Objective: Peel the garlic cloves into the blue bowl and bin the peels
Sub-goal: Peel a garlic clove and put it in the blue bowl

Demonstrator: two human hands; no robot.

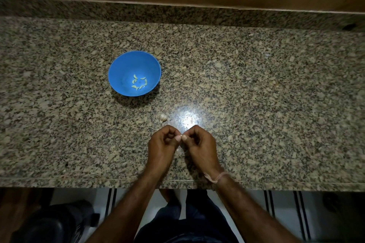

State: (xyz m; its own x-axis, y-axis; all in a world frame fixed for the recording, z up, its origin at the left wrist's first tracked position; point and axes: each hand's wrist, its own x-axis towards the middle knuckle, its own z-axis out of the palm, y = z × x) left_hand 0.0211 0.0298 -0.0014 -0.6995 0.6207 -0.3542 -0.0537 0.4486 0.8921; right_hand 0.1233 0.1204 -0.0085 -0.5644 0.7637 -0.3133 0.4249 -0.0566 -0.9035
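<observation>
Garlic clove [181, 135], barely visible, is pinched between curled left hand [163, 144] and right hand [199, 144].

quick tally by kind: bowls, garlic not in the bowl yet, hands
blue bowl: 1
garlic outside the bowl: 2 (loose garlic piece on the counter, clove pinched between left hand and right hand)
hands: 2
total: 5
</observation>
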